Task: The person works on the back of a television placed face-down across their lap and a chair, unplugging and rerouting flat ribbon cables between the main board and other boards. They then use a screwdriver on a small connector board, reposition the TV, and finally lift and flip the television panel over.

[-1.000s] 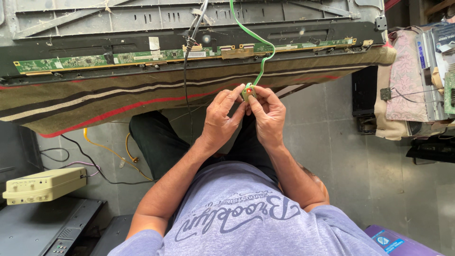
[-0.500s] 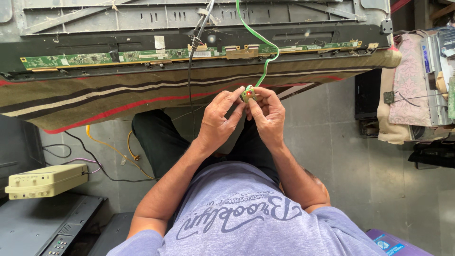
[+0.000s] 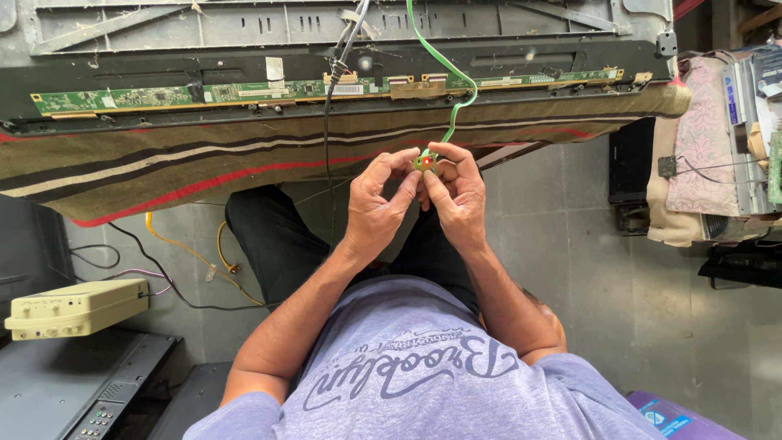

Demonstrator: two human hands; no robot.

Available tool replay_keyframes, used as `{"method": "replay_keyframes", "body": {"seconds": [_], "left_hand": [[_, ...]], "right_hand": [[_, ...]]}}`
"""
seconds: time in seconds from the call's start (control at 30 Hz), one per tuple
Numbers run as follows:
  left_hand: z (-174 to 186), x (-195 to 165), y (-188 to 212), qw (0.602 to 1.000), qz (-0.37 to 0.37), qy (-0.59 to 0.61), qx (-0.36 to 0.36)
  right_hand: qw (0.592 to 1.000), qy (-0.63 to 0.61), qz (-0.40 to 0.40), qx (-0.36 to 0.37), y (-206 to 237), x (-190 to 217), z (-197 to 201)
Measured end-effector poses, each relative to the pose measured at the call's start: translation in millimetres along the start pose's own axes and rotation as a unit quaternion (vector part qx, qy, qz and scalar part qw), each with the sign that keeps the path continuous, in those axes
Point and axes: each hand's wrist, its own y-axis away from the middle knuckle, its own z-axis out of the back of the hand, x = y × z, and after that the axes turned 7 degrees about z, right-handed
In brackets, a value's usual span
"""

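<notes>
My left hand (image 3: 377, 202) and my right hand (image 3: 456, 195) meet in front of my chest, fingertips pinched together on a small green piece with a red spot (image 3: 425, 162). A flat green ribbon cable (image 3: 441, 72) runs from that piece up over the long green circuit strip (image 3: 195, 96) along the edge of a large flat panel (image 3: 326, 33). A black cable (image 3: 329, 130) hangs from the panel just left of my left hand. The panel rests on a striped brown cloth (image 3: 204, 171).
A cream box with knobs (image 3: 77, 307) sits at the lower left on a dark flat panel (image 3: 73, 383), with a remote (image 3: 94, 420) below it. Yellow and black wires (image 3: 187, 261) lie on the grey floor. Cloth-covered equipment (image 3: 717, 147) stands at the right.
The view has shifted slightly; my hands stay together on the small green piece, with only small finger movements.
</notes>
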Motion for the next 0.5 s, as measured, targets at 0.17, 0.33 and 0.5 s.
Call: {"method": "replay_keyframes", "body": {"seconds": [0.17,0.33,0.5], "left_hand": [[-1.0,-3.0,-0.9,1.0,-0.016,0.0,0.004],[-1.6,-4.6,-2.0,1.0,-0.003,0.001,0.004],[-3.1,-4.0,-3.0,1.0,0.0,0.002,0.0]], "right_hand": [[0.999,0.03,0.017,-0.003,2.2,-2.5,-1.0],[1.0,-0.007,0.018,0.002,2.4,-5.4,-1.5],[1.0,-0.013,0.016,0.001,0.9,-5.7,-0.1]]}}
